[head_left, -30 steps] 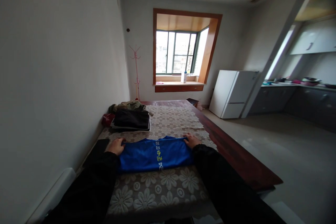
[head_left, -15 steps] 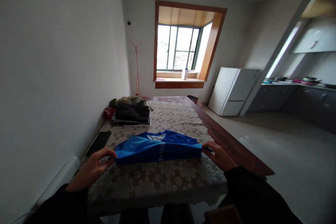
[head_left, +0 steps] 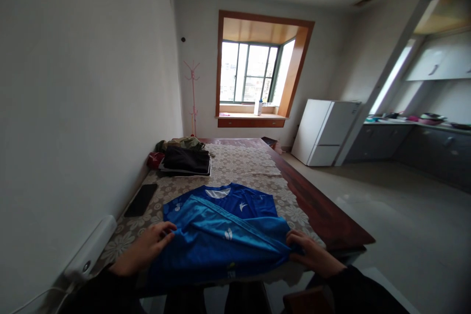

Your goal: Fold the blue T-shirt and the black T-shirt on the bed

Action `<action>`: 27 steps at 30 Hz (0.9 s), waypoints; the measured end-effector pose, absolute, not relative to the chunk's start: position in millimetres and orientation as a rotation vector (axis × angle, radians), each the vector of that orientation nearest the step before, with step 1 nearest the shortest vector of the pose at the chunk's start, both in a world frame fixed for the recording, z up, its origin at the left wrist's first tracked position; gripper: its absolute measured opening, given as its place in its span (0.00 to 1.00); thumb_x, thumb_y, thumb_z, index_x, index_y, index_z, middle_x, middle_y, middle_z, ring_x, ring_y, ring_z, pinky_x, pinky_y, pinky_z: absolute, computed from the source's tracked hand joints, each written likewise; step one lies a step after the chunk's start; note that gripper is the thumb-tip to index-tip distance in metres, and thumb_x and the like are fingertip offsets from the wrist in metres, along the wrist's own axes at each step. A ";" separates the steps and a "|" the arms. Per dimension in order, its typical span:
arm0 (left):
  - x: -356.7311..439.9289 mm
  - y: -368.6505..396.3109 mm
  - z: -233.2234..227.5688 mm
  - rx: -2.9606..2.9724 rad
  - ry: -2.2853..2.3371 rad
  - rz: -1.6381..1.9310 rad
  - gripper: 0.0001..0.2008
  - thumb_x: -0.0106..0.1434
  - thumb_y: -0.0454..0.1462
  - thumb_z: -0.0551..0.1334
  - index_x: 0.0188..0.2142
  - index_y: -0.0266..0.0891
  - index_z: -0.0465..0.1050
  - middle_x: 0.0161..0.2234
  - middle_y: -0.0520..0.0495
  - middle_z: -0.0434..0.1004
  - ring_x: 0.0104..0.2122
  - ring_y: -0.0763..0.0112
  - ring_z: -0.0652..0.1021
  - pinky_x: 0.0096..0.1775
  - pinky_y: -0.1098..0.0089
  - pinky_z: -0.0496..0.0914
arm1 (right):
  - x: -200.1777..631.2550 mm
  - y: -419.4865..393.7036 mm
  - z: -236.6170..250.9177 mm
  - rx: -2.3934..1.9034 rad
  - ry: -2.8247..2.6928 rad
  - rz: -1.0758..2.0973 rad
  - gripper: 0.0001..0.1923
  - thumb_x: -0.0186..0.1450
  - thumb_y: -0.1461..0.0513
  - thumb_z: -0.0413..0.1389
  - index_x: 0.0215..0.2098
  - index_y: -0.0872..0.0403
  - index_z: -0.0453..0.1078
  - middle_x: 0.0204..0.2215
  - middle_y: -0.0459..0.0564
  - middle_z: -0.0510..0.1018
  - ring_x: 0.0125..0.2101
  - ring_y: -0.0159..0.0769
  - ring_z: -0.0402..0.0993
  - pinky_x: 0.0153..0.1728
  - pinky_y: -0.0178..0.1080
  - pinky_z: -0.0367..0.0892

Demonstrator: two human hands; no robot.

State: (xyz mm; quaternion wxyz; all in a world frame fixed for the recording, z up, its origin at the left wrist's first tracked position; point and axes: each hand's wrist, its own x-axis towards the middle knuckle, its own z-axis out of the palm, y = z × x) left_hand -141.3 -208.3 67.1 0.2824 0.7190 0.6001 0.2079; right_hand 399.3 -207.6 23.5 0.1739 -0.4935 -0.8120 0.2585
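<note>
Hands: left hand [head_left: 145,250] and right hand [head_left: 312,254] each pinch a near corner of the blue sports jersey [head_left: 224,228], fingers closed on the cloth, one at each side edge.
Jersey: lies on the near end of the table [head_left: 331,216], chest up, collar pointing toward the window; a folded band of its lower part is drawn back toward the person and slopes across the front, reaching the table's near edge.
Step in hand: judged from the grip and the lie of the cloth, this is the spreading or re-laying stage of a fold, with the hem part in the fingers and the top part resting flat.
Next move calls for: an even pull from both hands so the edge stays straight, and a flat set-down without creases; a lopsided tug would skew the cloth.
Tablecloth: floral lace tablecloth [head_left: 243,167] under the jersey, covering the left part of the tabletop.
Phone: dark phone [head_left: 140,200] lies flat, left of the jersey, near the wall.
Clothes pile: folded dark clothes [head_left: 186,161] well beyond the jersey, olive and red pieces behind them.
Far room: pink coat stand [head_left: 193,98], bay window [head_left: 253,73], white fridge [head_left: 324,130].
</note>
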 end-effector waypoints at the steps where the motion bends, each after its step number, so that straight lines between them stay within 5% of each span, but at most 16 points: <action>1: -135.5 -196.6 62.9 1.971 1.620 0.563 0.18 0.64 0.49 0.57 0.47 0.46 0.78 0.47 0.46 0.83 0.46 0.59 0.80 0.51 0.65 0.71 | 398.8 -209.0 23.4 -1.387 -2.313 0.733 0.11 0.62 0.53 0.61 0.40 0.48 0.74 0.46 0.51 0.77 0.50 0.46 0.71 0.55 0.47 0.65; 8: -94.7 -126.2 40.5 2.074 1.851 0.547 0.25 0.62 0.46 0.59 0.56 0.37 0.71 0.55 0.35 0.76 0.55 0.54 0.76 0.57 0.61 0.66 | 404.0 -213.3 4.0 -1.427 -2.324 0.589 0.09 0.64 0.57 0.57 0.41 0.47 0.75 0.50 0.53 0.76 0.53 0.48 0.70 0.57 0.49 0.65; 16: -81.7 -107.3 48.7 1.980 1.834 0.670 0.11 0.59 0.43 0.61 0.38 0.40 0.76 0.42 0.41 0.81 0.46 0.58 0.79 0.50 0.63 0.70 | 393.2 -223.8 15.7 -1.391 -2.159 0.509 0.12 0.69 0.53 0.52 0.39 0.49 0.75 0.47 0.54 0.79 0.50 0.46 0.73 0.55 0.47 0.66; 22: -102.0 -175.9 86.0 1.904 1.567 0.875 0.19 0.65 0.52 0.54 0.42 0.42 0.72 0.40 0.46 0.81 0.43 0.62 0.79 0.46 0.67 0.73 | 400.0 -249.3 45.1 -1.417 -1.922 0.696 0.22 0.65 0.42 0.55 0.39 0.50 0.76 0.37 0.51 0.80 0.40 0.47 0.76 0.46 0.44 0.72; 27: -145.2 -277.6 86.1 1.498 1.367 0.857 0.19 0.58 0.57 0.64 0.38 0.47 0.73 0.30 0.53 0.77 0.33 0.64 0.77 0.36 0.67 0.74 | 419.4 -278.9 58.1 -1.523 -1.730 0.884 0.29 0.56 0.34 0.59 0.35 0.50 0.76 0.30 0.51 0.78 0.34 0.48 0.76 0.37 0.46 0.74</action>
